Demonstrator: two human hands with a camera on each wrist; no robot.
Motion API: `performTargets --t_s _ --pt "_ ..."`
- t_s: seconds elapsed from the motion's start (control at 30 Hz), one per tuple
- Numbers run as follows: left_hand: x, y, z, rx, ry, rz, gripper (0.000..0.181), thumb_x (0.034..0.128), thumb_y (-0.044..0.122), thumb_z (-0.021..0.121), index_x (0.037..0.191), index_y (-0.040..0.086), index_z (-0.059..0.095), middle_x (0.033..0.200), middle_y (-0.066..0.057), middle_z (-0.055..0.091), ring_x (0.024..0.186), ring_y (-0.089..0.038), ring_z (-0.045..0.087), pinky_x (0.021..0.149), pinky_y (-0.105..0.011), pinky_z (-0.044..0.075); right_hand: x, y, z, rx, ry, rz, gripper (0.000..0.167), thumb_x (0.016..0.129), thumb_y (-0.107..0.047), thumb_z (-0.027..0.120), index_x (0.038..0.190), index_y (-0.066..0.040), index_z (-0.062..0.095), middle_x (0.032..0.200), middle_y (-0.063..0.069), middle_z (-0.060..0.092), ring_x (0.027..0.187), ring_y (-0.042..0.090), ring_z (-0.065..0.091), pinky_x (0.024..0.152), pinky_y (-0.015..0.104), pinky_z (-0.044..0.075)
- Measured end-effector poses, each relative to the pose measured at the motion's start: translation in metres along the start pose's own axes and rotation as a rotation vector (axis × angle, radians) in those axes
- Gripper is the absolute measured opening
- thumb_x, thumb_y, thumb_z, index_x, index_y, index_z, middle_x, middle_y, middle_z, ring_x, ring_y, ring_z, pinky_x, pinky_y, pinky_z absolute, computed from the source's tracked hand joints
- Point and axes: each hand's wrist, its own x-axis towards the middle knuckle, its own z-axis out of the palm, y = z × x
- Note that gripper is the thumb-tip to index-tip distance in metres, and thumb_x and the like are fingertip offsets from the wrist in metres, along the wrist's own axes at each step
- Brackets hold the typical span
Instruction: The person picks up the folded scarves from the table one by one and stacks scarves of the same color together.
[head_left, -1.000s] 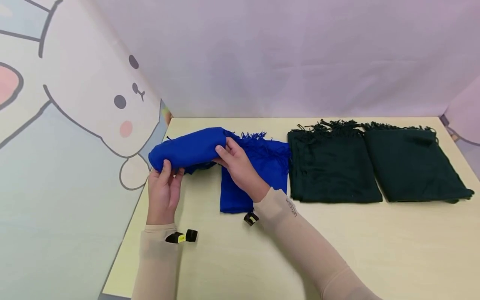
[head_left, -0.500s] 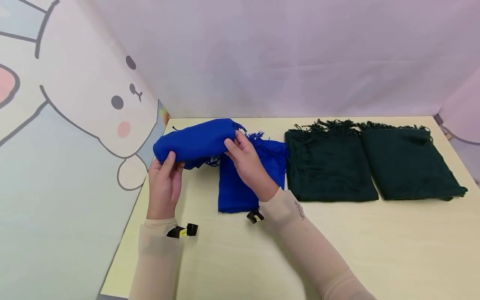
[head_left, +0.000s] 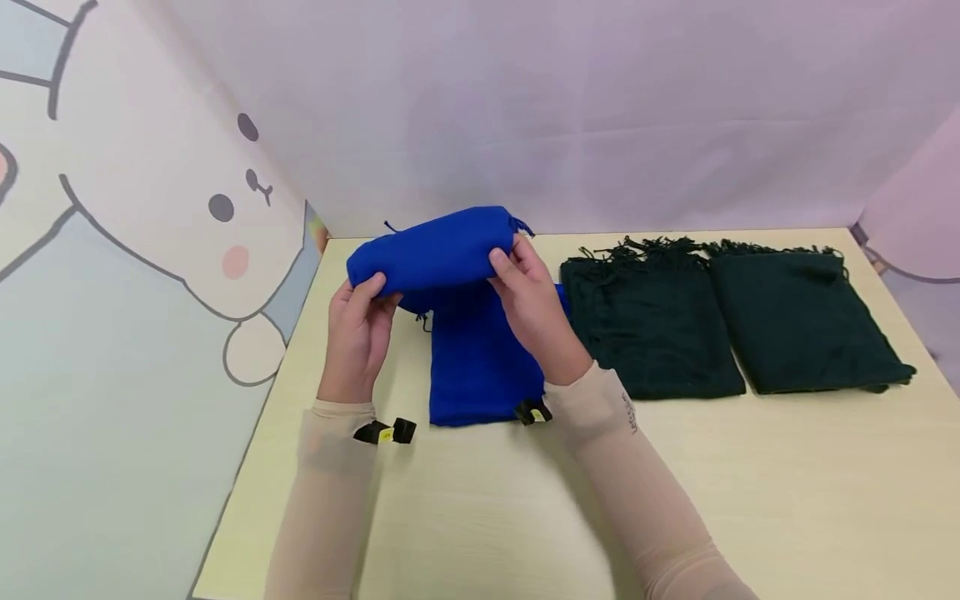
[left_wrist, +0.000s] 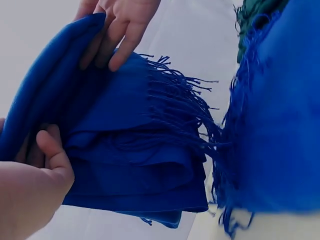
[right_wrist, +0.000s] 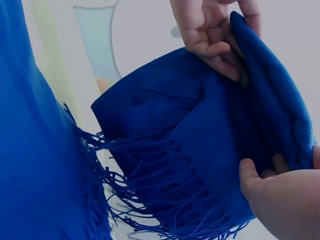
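A folded blue scarf is held up in the air by both hands. My left hand pinches its left end, thumb on the near side. At its right end, my right hand grips the cloth the same way. Fringe hangs from the held scarf in the left wrist view, its layers drooping below the hands. Beneath it, a second folded blue scarf lies on the table, its far part hidden by the raised one. The right wrist view shows both hands around the gathered fold of the held scarf.
Two folded dark green scarves lie side by side on the right of the pale table, fringes toward the back. A pale curtain hangs behind, and a wall with a cartoon animal stands at left.
Both hands have carried the held blue scarf up and to the right, from left of the lying blue scarf to over its far part. The grip on it looks unchanged.
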Motion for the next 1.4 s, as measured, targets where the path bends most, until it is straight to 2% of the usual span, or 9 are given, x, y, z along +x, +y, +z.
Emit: performTargets --t_s 0.17,0.33,0.57,0.77,0.97,1.1,1.2,1.3,1.4 --pt "0.013 -0.005 0.009 -0.023 -0.033 -0.090 0.011 0.0968 0.008 0.064 0.104 0.001 0.064 0.094 -0.007 0.065 0.082 -0.018 0.066 0.087 -0.034 0.053 0.003 -0.008 -0.011 -0.007 0.028 -0.025 0.021 0.107 -0.016 0.043 0.127 -0.009 0.046 0.118 0.001 0.055 0.110 0.016 0.052 0.107 0.037 0.036" --pt "0.023 -0.009 0.013 0.016 -0.072 -0.167 0.020 0.0994 0.010 0.060 0.116 0.001 0.064 0.102 -0.009 0.071 0.090 -0.018 0.071 0.095 -0.038 0.052 0.004 -0.012 -0.021 -0.001 0.064 -0.035 0.018 0.107 -0.016 0.044 0.123 -0.009 0.047 0.108 0.002 0.052 0.104 0.016 0.050 0.098 0.034 0.037" --pt "0.037 -0.018 0.020 -0.004 -0.067 -0.168 0.022 0.0997 0.013 0.059 0.118 0.001 0.060 0.100 -0.007 0.067 0.091 -0.018 0.068 0.103 -0.038 0.045 0.014 -0.015 -0.030 -0.013 0.053 -0.049 0.015 0.107 -0.014 0.043 0.121 -0.007 0.045 0.110 0.004 0.049 0.106 0.018 0.048 0.098 0.033 0.035" --pt "0.044 -0.023 0.027 -0.076 -0.035 -0.184 0.040 0.1017 0.014 0.053 0.140 0.005 0.047 0.109 -0.007 0.058 0.094 -0.019 0.061 0.108 -0.040 0.040 0.024 -0.018 -0.033 -0.021 0.041 -0.075 0.006 0.107 -0.010 0.043 0.112 -0.007 0.044 0.103 0.004 0.042 0.104 0.019 0.043 0.095 0.032 0.032" --pt "0.054 -0.029 0.035 -0.111 -0.073 -0.128 0.031 0.1020 0.013 0.050 0.132 0.005 0.046 0.101 -0.005 0.050 0.088 -0.019 0.052 0.101 -0.038 0.042 0.026 -0.018 -0.037 0.004 0.061 -0.091 0.013 0.107 -0.011 0.043 0.119 -0.007 0.045 0.114 0.005 0.049 0.112 0.019 0.044 0.102 0.031 0.033" --pt "0.053 -0.038 0.032 -0.133 -0.062 -0.179 0.038 0.1022 0.012 0.048 0.139 0.007 0.043 0.112 -0.006 0.052 0.093 -0.019 0.053 0.100 -0.037 0.043 0.022 -0.010 -0.044 0.011 0.093 -0.043 0.020 0.107 -0.012 0.043 0.127 -0.008 0.044 0.126 0.003 0.048 0.118 0.017 0.043 0.106 0.031 0.031" --pt "0.050 -0.044 0.027 -0.131 -0.057 -0.219 0.046 0.1028 0.012 0.046 0.148 0.009 0.036 0.126 -0.007 0.050 0.104 -0.019 0.054 0.104 -0.037 0.041 0.017 -0.003 -0.050 0.008 0.105 -0.010 0.019 0.107 -0.013 0.043 0.125 -0.008 0.044 0.122 0.003 0.047 0.116 0.017 0.043 0.104 0.031 0.031" --pt "0.045 -0.049 0.022 -0.106 -0.055 -0.244 0.051 0.1031 0.014 0.047 0.151 0.011 0.030 0.137 -0.006 0.046 0.114 -0.018 0.052 0.106 -0.037 0.040 0.012 0.003 -0.053 0.004 0.116 0.017 0.012 0.107 -0.015 0.045 0.117 -0.008 0.045 0.108 0.003 0.046 0.107 0.018 0.043 0.098 0.033 0.030" --pt "0.040 -0.051 0.019 -0.073 -0.057 -0.255 0.046 0.1030 0.014 0.049 0.147 0.009 0.035 0.128 -0.006 0.051 0.110 -0.018 0.053 0.105 -0.038 0.041 0.005 0.005 -0.055 -0.009 0.120 0.040 0.009 0.107 -0.015 0.045 0.112 -0.009 0.045 0.102 0.003 0.045 0.104 0.018 0.044 0.096 0.035 0.029"
